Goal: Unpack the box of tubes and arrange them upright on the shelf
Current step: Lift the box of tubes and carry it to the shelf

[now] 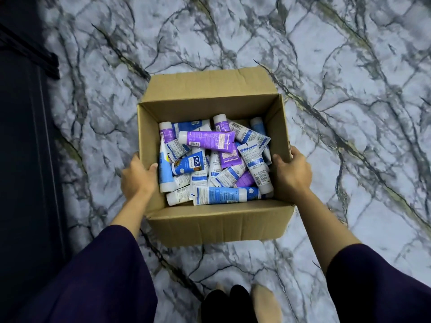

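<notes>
Both hands, left hand (137, 176) and right hand (292, 171), grip the box (217, 226); tubes (210, 138) lie flat inside, pointing every way.

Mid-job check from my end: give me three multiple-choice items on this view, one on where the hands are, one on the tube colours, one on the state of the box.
1. Where are the hands?
A. One on each side wall of the box
B. Both inside the box among the tubes
C. Both on the floor

2. Which colours show on the tubes?
A. Red and green
B. Blue, purple and white
C. Only black

3. What state is the box in?
A. Taped shut
B. Open and empty
C. Open, with tubes heaped lying down inside

Answers:
1. A: the left hand grips the left wall and the right hand the right wall of the cardboard box.
2. B: the tubes carry blue or purple labels on white bodies, such as the purple tube lying on top.
3. C: the flaps are folded out and the tubes lie crossed over each other, none upright.
</notes>
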### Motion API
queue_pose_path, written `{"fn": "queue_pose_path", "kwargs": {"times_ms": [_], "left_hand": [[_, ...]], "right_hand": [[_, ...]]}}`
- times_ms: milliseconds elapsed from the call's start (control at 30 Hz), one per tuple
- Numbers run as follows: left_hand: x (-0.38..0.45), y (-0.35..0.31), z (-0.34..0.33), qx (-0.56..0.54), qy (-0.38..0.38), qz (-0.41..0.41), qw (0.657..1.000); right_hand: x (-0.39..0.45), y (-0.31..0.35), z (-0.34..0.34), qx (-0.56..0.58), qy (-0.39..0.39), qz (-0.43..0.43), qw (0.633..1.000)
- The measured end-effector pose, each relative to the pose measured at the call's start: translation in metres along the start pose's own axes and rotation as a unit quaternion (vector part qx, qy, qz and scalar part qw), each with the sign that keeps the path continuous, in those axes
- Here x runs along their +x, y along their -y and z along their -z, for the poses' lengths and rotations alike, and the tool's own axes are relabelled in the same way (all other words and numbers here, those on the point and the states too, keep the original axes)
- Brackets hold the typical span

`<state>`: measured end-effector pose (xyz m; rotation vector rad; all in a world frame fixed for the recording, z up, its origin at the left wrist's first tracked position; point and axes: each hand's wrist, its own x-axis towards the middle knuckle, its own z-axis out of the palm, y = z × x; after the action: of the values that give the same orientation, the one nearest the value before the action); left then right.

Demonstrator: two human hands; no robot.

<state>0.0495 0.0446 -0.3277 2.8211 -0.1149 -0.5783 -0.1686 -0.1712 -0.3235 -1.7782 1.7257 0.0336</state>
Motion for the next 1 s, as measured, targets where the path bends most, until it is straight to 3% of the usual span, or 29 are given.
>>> {"fn": "queue_pose_path", "kwargs": {"times_ms": [133,433,600,1000], "left_hand": [[0.002,0.004,-0.003,-0.021,-0.02,-0.004,1.0],[-0.025,-0.01,0.064,-0.044,-0.024,-0.037,0.998],[-0.065,-0.057,0.18,-0.056,-0.024,-0.051,0.997],[-0.205,-0.18,0.528,-0.093,-0.053,-0.178,0.978]], "right_hand": [[0.008,0.003,0.002,-0.073,-0.002,0.045,0.996],[-0.027,0.028,0.057,-0.043,-0.025,0.077,0.996],[-0.074,0.085,0.156,-0.034,-0.038,0.103,0.993],[-0.226,0.256,0.477,0.002,-0.082,0.159,0.984]]}}
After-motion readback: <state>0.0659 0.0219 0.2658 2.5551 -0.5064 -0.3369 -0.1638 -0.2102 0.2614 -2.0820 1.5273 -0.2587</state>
